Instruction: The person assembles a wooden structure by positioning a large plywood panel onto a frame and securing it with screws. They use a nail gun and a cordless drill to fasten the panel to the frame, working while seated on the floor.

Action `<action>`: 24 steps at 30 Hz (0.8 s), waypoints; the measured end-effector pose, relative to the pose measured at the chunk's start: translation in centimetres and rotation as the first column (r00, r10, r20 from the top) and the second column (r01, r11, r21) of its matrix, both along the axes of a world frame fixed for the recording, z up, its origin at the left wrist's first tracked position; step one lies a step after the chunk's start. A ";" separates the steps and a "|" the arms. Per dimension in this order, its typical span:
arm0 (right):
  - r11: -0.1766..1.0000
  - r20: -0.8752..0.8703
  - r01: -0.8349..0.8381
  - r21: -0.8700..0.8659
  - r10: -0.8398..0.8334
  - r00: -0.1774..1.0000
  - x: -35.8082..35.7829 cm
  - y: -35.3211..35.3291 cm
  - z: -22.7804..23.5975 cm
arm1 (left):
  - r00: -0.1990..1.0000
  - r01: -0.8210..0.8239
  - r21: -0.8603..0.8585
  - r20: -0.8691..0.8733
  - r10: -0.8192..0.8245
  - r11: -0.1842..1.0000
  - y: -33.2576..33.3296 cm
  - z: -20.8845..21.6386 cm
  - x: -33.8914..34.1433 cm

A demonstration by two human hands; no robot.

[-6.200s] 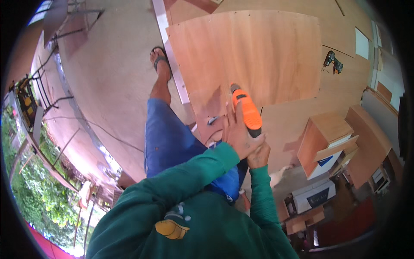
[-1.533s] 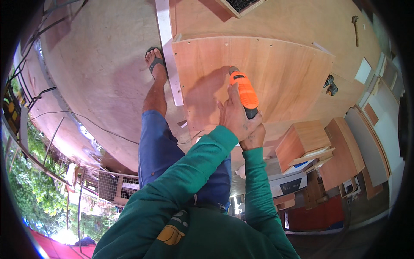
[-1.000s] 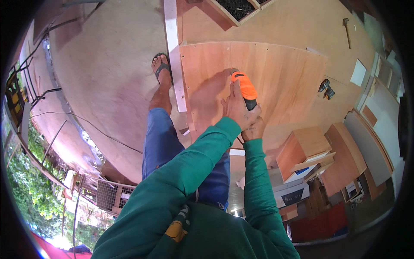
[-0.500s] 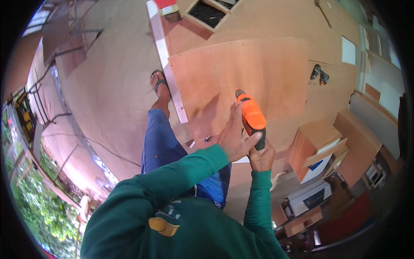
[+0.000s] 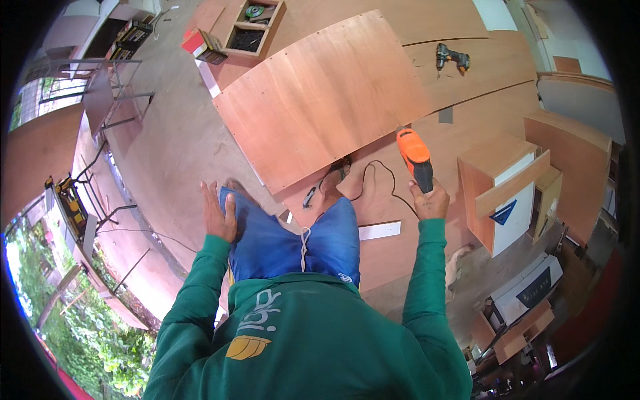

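My right hand [image 5: 430, 199] is wrapped round the black handle of a corded orange electric drill [image 5: 415, 150]. The drill's nose points away from me, at the near right edge of a brown plywood panel [image 5: 320, 100]; whether it touches the panel I cannot tell. Small dark screw marks run along the panel's edges. Beside my left thigh, my left hand [image 5: 220, 212] is raised with its fingers apart and nothing in it. A utility knife [image 5: 309, 197] lies between my knees, near the panel's near edge.
A cordless drill [image 5: 452, 60] lies beyond the panel's right end. A divided wooden tray [image 5: 230, 41] of dark screws and a red box [image 5: 203, 45] stand at the far left. A black cable [image 5: 393, 183] curves across the floor. A wooden cabinet [image 5: 475, 193] stands at the right.
My left hand has come off the drill and swung left to my thigh. My right hand has carried the drill right, off the panel's middle to its edge. The whole view has shifted.
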State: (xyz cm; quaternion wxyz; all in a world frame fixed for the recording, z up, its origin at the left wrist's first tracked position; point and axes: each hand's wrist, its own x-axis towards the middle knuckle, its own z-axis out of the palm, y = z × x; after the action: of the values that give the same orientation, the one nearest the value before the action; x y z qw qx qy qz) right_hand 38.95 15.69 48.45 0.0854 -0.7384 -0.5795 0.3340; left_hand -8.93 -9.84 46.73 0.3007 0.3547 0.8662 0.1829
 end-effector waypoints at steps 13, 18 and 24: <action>0.985 0.118 0.168 0.036 -0.171 0.978 16.5 -1.8 0.8 | 0.993 -0.096 -0.354 -0.101 0.064 0.930 -11.5 3.1 -8.8; 0.991 0.110 0.132 0.020 -0.134 0.985 17.5 -2.8 2.2 | 0.997 0.065 -0.356 0.065 -0.045 0.932 -14.3 -7.0 -0.9; 0.994 0.163 0.106 0.009 -0.106 0.981 16.1 -3.5 5.6 | 0.839 0.313 -0.242 0.524 -0.148 0.918 -7.0 -0.9 9.2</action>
State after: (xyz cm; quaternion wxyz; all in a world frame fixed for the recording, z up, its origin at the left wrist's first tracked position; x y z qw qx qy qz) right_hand 55.06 12.15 54.10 0.0553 -0.7930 -0.5446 0.2674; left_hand 0.26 -16.89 45.83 0.5857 0.3457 0.7278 0.0878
